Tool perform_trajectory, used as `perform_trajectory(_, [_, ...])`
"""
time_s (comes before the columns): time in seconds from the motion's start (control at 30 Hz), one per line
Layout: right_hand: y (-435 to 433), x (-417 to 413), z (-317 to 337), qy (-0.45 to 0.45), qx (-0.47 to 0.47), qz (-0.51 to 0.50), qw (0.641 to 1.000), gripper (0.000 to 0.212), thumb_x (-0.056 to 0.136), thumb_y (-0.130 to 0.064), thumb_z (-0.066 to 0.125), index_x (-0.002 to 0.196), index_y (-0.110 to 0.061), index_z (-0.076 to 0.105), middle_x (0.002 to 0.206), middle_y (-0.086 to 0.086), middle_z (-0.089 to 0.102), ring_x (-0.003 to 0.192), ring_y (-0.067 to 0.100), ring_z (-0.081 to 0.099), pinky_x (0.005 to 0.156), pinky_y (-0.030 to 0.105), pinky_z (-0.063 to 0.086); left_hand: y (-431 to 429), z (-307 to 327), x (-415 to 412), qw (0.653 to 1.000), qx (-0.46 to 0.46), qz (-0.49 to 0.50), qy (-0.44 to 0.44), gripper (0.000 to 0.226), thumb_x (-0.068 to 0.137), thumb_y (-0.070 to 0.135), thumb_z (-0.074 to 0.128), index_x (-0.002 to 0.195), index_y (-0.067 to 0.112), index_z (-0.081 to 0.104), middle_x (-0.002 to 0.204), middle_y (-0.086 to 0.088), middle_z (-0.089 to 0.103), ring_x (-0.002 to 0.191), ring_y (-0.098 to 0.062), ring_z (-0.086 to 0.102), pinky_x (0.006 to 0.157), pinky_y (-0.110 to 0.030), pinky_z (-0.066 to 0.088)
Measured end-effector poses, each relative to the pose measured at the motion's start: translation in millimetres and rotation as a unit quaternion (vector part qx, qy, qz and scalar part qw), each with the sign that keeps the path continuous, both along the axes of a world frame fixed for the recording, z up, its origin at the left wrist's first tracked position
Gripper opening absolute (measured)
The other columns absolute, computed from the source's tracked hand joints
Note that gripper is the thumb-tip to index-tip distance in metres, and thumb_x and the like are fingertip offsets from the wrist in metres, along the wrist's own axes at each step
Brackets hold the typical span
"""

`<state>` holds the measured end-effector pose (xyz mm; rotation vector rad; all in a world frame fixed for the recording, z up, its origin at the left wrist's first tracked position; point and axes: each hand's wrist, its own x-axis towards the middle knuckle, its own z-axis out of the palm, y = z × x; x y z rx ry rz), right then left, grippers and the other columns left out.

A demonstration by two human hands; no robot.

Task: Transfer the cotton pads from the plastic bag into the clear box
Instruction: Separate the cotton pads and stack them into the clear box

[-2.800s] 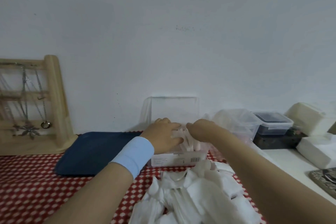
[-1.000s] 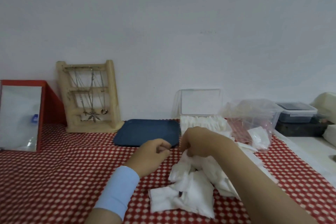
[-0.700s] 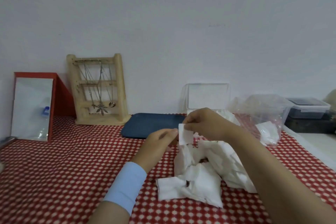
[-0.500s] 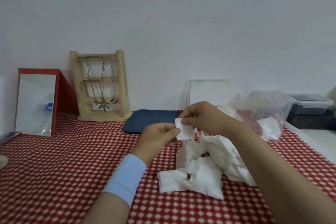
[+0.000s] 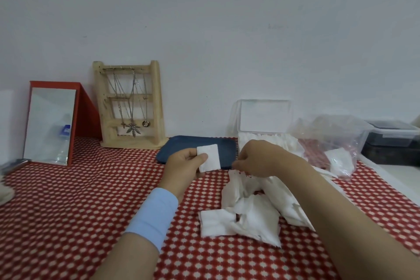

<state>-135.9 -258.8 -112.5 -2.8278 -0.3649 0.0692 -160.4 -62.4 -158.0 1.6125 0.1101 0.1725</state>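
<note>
Before you: a red-framed mirror point(image 5: 48, 125), a wooden jewellery stand point(image 5: 130, 107), a navy tray point(image 5: 181, 146) and a dark lidded container point(image 5: 392, 135) along the wall.

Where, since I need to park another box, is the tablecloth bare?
The tablecloth is bare left of the left hand, bordered by the mirror, jewellery stand and near edge; a narrower strip lies right of the pad pile. Crowded: between clear box, plastic bag and pile.

clear box point(image 5: 263, 125) top open | plastic bag point(image 5: 329, 138) right — pad pile point(image 5: 252, 216) front
</note>
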Motion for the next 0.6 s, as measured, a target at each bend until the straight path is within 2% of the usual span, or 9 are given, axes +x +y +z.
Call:
perform_trajectory(0.07, [-1,-1,2,0.017,-0.016,-0.009,1.0,0.023,0.09,-0.021,0.054,0.07,-0.015,0.065,0.068,-0.002,0.062,0.067,0.016,0.058,0.06,0.025,0.045,-1,-1,1,1.0,0.006,0.003,0.0,0.011,0.095,0.014,0.067,0.09,0.019,0.075,0.091,-0.003,0.079,0.093,-0.025,0.075,0.087,-0.045,0.062])
perform_trajectory(0.1, [-2,-3,4,0.029,-0.019,0.004,0.999,0.023,0.088,-0.012,0.051,0.078,-0.02,0.07,0.076,-0.004,0.064,0.075,0.015,0.061,0.065,0.026,0.049,-1,-2,1,1.0,0.013,0.002,0.001,0.011,0.095,0.015,0.067,0.09,0.019,0.075,0.091,-0.003,0.079,0.093,-0.025,0.075,0.087,-0.044,0.062])
perform_trajectory(0.17, [-3,-6,9,0.049,-0.044,0.054,0.996,0.047,0.087,0.002,0.048,0.11,-0.028,0.075,0.102,-0.008,0.067,0.099,0.015,0.064,0.085,0.029,0.055,-2,-2,0,1.0,0.022,-0.002,0.003,0.011,0.096,0.015,0.066,0.09,0.019,0.074,0.093,-0.004,0.078,0.093,-0.025,0.075,0.086,-0.043,0.062])
perform_trajectory(0.2, [-3,-8,10,0.054,-0.057,0.069,0.995,0.049,0.087,0.003,0.051,0.118,-0.028,0.074,0.111,-0.009,0.066,0.106,0.016,0.063,0.09,0.029,0.055,-3,-1,0,1.0,0.024,-0.002,0.003,0.011,0.096,0.015,0.066,0.09,0.02,0.074,0.093,-0.003,0.078,0.093,-0.024,0.074,0.086,-0.042,0.062])
perform_trajectory(0.23, [-4,-8,8,0.047,-0.058,0.074,0.994,0.044,0.087,0.0,0.059,0.119,-0.027,0.073,0.114,-0.01,0.066,0.106,0.015,0.063,0.088,0.028,0.055,-4,-1,0,1.0,0.026,-0.003,0.001,0.011,0.096,0.015,0.066,0.09,0.02,0.073,0.094,-0.003,0.078,0.093,-0.023,0.074,0.086,-0.041,0.062])
perform_trajectory(0.33, [-8,-2,2,0.045,0.0,0.076,0.996,0.021,0.083,-0.019,0.079,0.102,-0.026,0.077,0.094,-0.017,0.066,0.088,0.009,0.064,0.067,0.015,0.047,-5,-1,-2,0.999,0.04,0.0,-0.003,0.011,0.096,0.016,0.066,0.089,0.022,0.072,0.095,-0.001,0.077,0.094,-0.021,0.073,0.085,-0.037,0.061])
perform_trajectory(0.43, [-10,0,5,0.057,0.119,0.092,0.987,0.01,0.081,-0.022,0.082,0.083,-0.03,0.075,0.08,-0.016,0.07,0.08,0.008,0.069,0.072,0.02,0.052,-5,0,-3,0.999,0.032,-0.003,-0.005,0.011,0.095,0.014,0.067,0.089,0.018,0.075,0.09,-0.001,0.079,0.094,-0.024,0.074,0.088,-0.041,0.061])
perform_trajectory(0.53, [-9,-3,10,0.031,0.206,0.111,0.972,0.007,0.086,-0.021,0.077,0.083,-0.025,0.072,0.073,-0.014,0.066,0.067,0.001,0.06,0.07,0.02,0.049,-5,1,-4,1.0,0.028,0.006,-0.004,0.013,0.096,0.014,0.065,0.089,0.014,0.076,0.092,-0.007,0.079,0.095,-0.03,0.074,0.09,-0.049,0.059])
perform_trajectory(0.6, [-6,-4,10,0.044,0.243,0.124,0.961,0.006,0.09,-0.018,0.072,0.085,-0.021,0.071,0.072,-0.015,0.062,0.064,-0.002,0.056,0.069,0.017,0.045,-4,1,-4,0.999,0.022,0.029,-0.009,0.013,0.096,0.015,0.063,0.092,0.013,0.075,0.093,-0.008,0.078,0.094,-0.03,0.073,0.086,-0.046,0.061])
